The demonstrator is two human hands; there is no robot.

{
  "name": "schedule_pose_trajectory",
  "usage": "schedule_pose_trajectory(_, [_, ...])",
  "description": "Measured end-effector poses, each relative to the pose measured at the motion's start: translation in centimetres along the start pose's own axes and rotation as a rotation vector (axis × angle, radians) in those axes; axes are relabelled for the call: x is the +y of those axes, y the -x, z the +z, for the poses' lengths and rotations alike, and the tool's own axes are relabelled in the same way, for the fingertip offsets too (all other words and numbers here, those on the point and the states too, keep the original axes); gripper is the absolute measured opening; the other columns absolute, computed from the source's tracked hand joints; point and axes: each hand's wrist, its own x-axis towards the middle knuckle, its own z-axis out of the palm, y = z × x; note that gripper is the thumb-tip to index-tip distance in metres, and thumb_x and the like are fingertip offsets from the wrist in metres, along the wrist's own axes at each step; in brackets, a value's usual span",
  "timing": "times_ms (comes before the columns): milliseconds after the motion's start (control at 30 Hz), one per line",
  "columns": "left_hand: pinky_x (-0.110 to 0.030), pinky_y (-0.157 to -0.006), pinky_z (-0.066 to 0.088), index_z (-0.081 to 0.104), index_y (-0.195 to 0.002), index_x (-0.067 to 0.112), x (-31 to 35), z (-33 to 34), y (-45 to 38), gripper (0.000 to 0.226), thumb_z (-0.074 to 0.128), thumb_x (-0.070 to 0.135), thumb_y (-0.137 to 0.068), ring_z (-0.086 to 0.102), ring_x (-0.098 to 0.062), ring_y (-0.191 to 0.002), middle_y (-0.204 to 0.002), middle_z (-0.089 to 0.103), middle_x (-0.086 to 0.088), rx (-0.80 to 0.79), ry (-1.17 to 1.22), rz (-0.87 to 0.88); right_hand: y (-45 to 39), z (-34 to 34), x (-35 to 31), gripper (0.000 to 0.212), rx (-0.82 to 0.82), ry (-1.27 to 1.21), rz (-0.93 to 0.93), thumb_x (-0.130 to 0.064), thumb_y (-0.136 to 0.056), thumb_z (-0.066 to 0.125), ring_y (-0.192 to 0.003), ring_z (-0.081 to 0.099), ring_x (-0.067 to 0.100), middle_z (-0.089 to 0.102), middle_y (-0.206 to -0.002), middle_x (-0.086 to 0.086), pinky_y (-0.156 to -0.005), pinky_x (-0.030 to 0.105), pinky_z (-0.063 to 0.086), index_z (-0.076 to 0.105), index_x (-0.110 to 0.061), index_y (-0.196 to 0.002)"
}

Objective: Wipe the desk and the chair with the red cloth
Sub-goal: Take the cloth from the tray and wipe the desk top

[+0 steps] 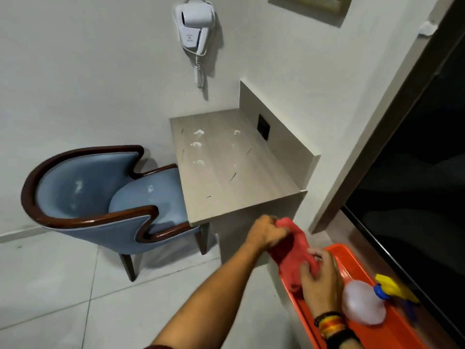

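Small pale desk (234,170) fixed in a wall corner, top marked with white foam blobs (197,144) and a few dark short streaks. Black socket (263,127) on its raised side panel. Blue chair (100,195) with dark wood trim is pushed partly under the desk's left edge; whitish smears on seat and backrest. White hairdryer (193,26) hangs on the wall above. Floor is pale tile. Orange tray (352,268) sits lower right, holding a spray bottle (362,306) (yellow trigger, blue collar).

Both hands are closed on the red cloth (292,250), held in the air between desk edge and tray. Left hand (266,233) fists the top end; right hand (319,275) pinches the lower part, beaded bands on that wrist.
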Motion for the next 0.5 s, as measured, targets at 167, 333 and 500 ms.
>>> schedule_pose_trajectory(167, [-0.052,-0.078,0.066,0.073,-0.101,0.005,-4.1,-10.4,-8.2,0.053,0.066,0.040,-0.063,0.077,-0.038,-0.090,-0.100,0.078,-0.022,0.109,0.234,-0.094,-7.9,9.7,-5.2,0.031,-0.046,-0.135,0.025,0.002,-0.079,0.069,-0.098,0.064,0.024,0.069,-0.103,0.002,-0.089,0.039,0.053,0.065,-0.022,-0.098])
schedule_pose_trajectory(333, [-0.040,-0.088,0.062,0.069,-0.112,0.017,-7.0,-18.8,-17.8,0.047,0.077,0.040,-0.072,0.072,-0.027,-0.099,-0.109,0.075,-0.007,0.151,0.171,0.006,-15.0,19.4,-8.5,0.024,-0.023,-0.295,0.209,0.005,-0.085,0.068,-0.093,0.069,0.026,0.071,-0.098,0.007,-0.069,0.010,0.054,0.067,-0.011,-0.103])
schedule_pose_trajectory(500, [-0.039,-0.097,0.059,0.071,-0.125,0.019,-8.6,-22.5,-25.6,0.041,0.079,0.030,-0.086,0.072,-0.023,-0.099,-0.106,0.074,-0.004,0.081,0.166,0.129,-17.7,24.9,-9.7,0.017,-0.029,-0.169,0.384,-0.003,-0.089,0.070,-0.091,0.064,0.028,0.068,-0.102,0.012,-0.080,0.030,0.050,0.064,-0.004,-0.105])
